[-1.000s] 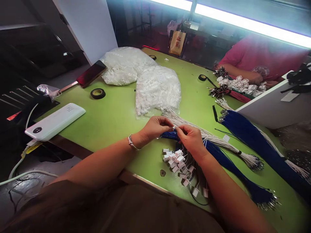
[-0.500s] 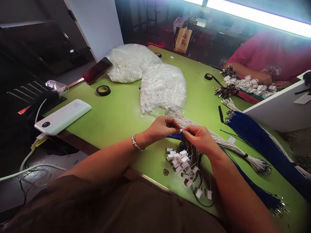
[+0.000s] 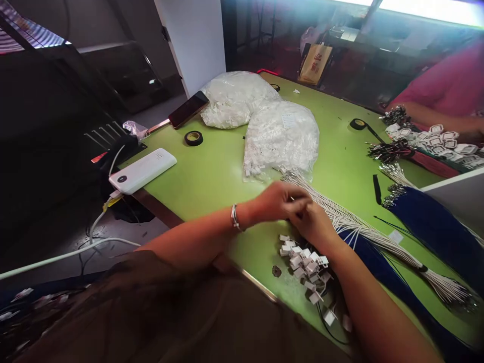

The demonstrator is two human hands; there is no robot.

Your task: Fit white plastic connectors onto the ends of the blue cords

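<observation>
My left hand (image 3: pixel 278 201) and my right hand (image 3: pixel 313 222) meet over the green table (image 3: pixel 212 176), fingers pinched together on a thin wire and small white connector that motion blur makes hard to see. A bracelet sits on my left wrist. Just below my hands lies a pile of small white connectors (image 3: pixel 304 262) on dark wires. A bundle of white wires (image 3: pixel 378 232) runs from my hands to the right, beside a blue wire bundle (image 3: pixel 434 227).
Two clear bags of white parts (image 3: pixel 282 133) lie at mid-table. A white power bank (image 3: pixel 143 169), a phone (image 3: pixel 188 109) and a tape roll (image 3: pixel 193 137) sit left. A person in a pink shirt (image 3: pixel 449 88) works at the far right with more connectors.
The view has swung left, so everything sits further right in frame. My hands have drawn closer together and now overlap, blurred by motion.
</observation>
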